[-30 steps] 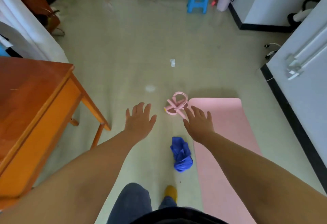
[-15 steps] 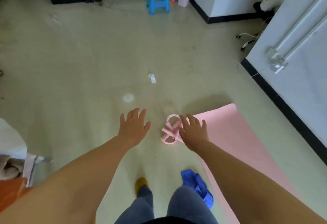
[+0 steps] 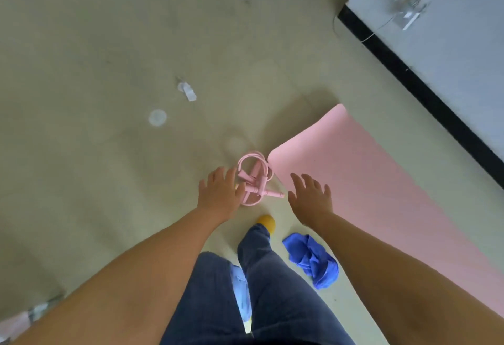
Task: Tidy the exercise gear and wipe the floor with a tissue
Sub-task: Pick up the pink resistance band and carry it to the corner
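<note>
Both hands reaching down with fingers spread, holding nothing: left hand (image 3: 218,194) almost touching the coiled pink jump rope (image 3: 255,181), right hand (image 3: 311,194) just beside it. Rope lying between them at the mat's (image 3: 381,181) near corner, handles pointing toward the right hand.

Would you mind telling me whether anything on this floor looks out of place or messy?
Yes: a crumpled blue cloth lies beside the pink mat, a tangled pink jump rope sits off its corner, and a white scrap and pale round spot mark the floor.

Floor (image 3: 109,44) bears mat (image 3: 381,181), rope (image 3: 253,178), cloth (image 3: 313,260).
</note>
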`<action>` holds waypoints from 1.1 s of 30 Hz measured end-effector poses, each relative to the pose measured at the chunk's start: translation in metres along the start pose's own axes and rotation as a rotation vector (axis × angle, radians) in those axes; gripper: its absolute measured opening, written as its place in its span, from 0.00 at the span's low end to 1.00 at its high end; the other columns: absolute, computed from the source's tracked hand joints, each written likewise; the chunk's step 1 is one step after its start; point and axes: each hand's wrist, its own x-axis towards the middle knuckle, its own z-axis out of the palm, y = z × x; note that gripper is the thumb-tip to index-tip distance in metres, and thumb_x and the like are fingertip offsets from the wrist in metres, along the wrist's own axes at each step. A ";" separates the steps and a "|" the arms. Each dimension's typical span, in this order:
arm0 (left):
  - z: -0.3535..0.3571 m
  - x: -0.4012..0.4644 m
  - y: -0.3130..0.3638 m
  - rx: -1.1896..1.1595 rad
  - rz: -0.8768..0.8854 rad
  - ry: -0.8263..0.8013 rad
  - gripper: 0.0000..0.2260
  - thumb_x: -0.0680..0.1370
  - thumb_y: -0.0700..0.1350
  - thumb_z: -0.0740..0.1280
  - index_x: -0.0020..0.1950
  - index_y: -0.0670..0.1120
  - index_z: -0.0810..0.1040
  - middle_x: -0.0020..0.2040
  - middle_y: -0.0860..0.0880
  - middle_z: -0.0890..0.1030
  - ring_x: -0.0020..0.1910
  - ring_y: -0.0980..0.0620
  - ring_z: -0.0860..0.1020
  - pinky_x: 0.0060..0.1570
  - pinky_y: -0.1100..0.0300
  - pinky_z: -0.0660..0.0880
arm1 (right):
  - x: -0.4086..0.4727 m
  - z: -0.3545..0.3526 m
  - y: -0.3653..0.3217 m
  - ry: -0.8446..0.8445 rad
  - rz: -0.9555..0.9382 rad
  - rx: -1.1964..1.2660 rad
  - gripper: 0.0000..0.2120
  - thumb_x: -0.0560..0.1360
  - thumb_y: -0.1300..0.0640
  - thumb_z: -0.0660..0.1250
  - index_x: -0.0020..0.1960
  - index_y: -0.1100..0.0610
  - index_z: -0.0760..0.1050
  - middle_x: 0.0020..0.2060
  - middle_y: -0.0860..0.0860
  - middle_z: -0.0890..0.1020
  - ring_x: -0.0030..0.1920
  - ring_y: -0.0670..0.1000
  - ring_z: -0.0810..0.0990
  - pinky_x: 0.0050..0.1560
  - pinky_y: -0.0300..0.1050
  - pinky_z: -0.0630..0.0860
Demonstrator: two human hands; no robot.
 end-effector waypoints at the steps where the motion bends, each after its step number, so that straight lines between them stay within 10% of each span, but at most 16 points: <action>1: 0.005 0.014 -0.006 0.001 -0.004 -0.034 0.23 0.81 0.55 0.52 0.75 0.47 0.58 0.73 0.44 0.61 0.71 0.44 0.62 0.68 0.49 0.60 | 0.013 0.004 -0.001 -0.023 0.003 0.005 0.25 0.82 0.48 0.49 0.77 0.49 0.48 0.76 0.51 0.55 0.74 0.54 0.57 0.74 0.57 0.51; 14: 0.239 0.234 -0.067 -0.047 -0.050 -0.435 0.24 0.81 0.55 0.54 0.74 0.44 0.59 0.69 0.43 0.67 0.68 0.44 0.66 0.63 0.51 0.65 | 0.253 0.230 -0.008 -0.355 0.232 0.266 0.27 0.81 0.51 0.53 0.77 0.52 0.48 0.75 0.54 0.59 0.72 0.55 0.61 0.72 0.56 0.57; 23: 0.428 0.399 -0.082 -0.678 -0.672 -0.376 0.27 0.78 0.57 0.62 0.70 0.43 0.62 0.59 0.46 0.75 0.52 0.45 0.76 0.47 0.55 0.72 | 0.408 0.395 0.010 -0.323 0.531 0.611 0.31 0.78 0.42 0.59 0.74 0.57 0.58 0.70 0.60 0.62 0.71 0.61 0.59 0.64 0.54 0.63; 30: 0.465 0.419 -0.092 -0.890 -0.814 -0.229 0.17 0.68 0.56 0.67 0.51 0.49 0.70 0.46 0.49 0.80 0.44 0.45 0.82 0.50 0.46 0.79 | 0.419 0.427 -0.005 -0.212 0.542 0.510 0.31 0.73 0.33 0.55 0.67 0.53 0.71 0.72 0.50 0.63 0.73 0.56 0.55 0.69 0.62 0.57; 33: 0.452 0.409 -0.086 -0.840 -0.806 -0.196 0.16 0.70 0.55 0.66 0.53 0.48 0.71 0.47 0.48 0.81 0.44 0.45 0.82 0.50 0.47 0.79 | 0.419 0.413 0.000 -0.234 0.524 0.600 0.22 0.74 0.39 0.56 0.53 0.55 0.76 0.50 0.51 0.76 0.62 0.57 0.70 0.64 0.62 0.64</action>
